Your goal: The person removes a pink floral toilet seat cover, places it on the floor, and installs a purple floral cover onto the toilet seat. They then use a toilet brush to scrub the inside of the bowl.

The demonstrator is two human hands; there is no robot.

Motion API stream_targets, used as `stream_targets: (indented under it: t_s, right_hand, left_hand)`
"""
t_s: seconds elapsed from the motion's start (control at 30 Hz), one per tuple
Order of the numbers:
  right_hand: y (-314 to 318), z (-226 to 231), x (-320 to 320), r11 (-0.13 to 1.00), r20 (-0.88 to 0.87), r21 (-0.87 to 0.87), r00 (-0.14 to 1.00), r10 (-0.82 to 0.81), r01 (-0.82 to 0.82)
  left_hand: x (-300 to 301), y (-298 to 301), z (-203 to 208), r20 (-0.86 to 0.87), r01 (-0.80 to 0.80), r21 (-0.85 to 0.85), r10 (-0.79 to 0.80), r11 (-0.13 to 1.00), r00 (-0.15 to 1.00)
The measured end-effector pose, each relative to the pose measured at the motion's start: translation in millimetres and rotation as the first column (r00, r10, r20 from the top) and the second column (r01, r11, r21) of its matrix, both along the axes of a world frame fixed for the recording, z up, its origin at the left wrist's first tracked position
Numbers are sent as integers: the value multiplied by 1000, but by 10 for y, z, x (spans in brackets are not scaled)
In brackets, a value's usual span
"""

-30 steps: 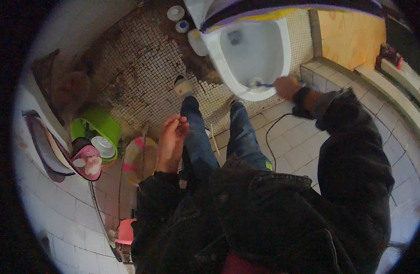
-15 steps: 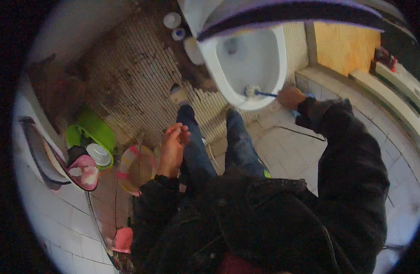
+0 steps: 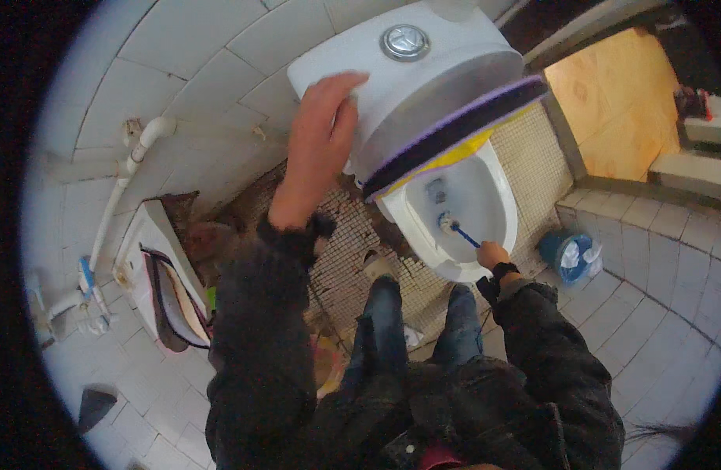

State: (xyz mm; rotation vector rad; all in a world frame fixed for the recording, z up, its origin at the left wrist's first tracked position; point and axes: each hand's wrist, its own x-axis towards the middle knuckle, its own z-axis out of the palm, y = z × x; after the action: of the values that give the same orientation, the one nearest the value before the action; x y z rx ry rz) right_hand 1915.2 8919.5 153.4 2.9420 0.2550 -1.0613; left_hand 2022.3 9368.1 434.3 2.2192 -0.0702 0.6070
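My right hand [image 3: 494, 257] is closed round the blue handle of a toilet brush [image 3: 464, 235]. The brush's pale head rests inside the bowl of a white toilet [image 3: 508, 184], close to the drain hole. My left hand [image 3: 321, 129] is raised at the left end of the white cistern [image 3: 462, 39], its fingers stretched out and holding nothing; whether it touches the cistern I cannot tell. A round silver flush button [image 3: 405, 43] sits on the cistern lid. The raised toilet seat, with a black, purple and yellow cover [image 3: 462, 141], leans against the cistern.
A blue waste bin [image 3: 566, 254] with white paper in it stands right of the toilet, beside a low tiled ledge [image 3: 650, 247]. White pipes [image 3: 124, 176] run down the left wall. A white basin [image 3: 137, 243] is at the left. Small tiles cover the floor [image 3: 333, 266].
My left hand has moved up and forward from beside my leg to the cistern. The brush head has shifted from the bowl's front toward the drain. The view has swung to show the cistern.
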Motion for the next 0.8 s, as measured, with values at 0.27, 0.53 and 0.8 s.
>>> stream_targets:
  t_s: [0.27, 0.53, 0.8]
  right_hand:
    - [169, 499, 379, 417, -815, 192, 382, -436, 888]
    - [193, 610, 465, 342, -801, 212, 364, -476, 915]
    - [131, -307, 816, 362, -649, 414, 550, -526, 835]
  left_hand:
    - [1602, -88, 136, -324, 390, 105, -339, 915, 883]
    - [1728, 32, 420, -436, 480, 387, -302, 787, 848]
    - [1975, -93, 259, -364, 514, 693, -371, 505, 854]
